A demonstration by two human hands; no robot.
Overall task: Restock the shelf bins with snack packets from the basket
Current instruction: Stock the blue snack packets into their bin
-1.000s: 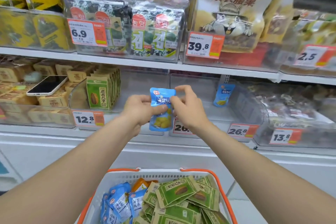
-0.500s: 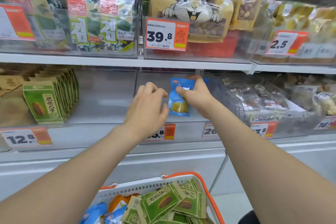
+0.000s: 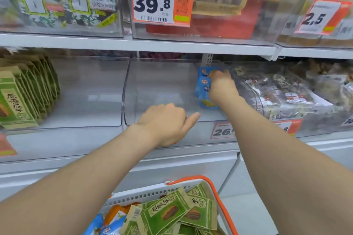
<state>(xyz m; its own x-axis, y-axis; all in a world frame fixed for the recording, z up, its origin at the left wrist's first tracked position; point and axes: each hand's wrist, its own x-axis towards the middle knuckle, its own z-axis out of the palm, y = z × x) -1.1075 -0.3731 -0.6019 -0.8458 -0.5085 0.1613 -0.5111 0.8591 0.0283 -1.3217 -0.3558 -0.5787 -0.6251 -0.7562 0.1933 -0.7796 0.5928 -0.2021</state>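
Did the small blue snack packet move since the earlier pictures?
Yes. The small blue snack packet, gripped by the right hand, went from outside the front of the clear plastic bin into its right rear part.

Bare left hand (image 3: 164,123) and bare right hand (image 3: 222,89) on long bare forearms (image 3: 107,160), seemingly uncovered throughout.

At centre right, our right hand (image 3: 221,89) held a blue snack packet (image 3: 205,90) upright inside the clear shelf bin (image 3: 130,91). Our left hand (image 3: 166,122) hovered mid-frame, fingers curled, holding nothing. Green packets (image 3: 168,213) lay in the orange-rimmed basket (image 3: 215,192) at bottom centre.
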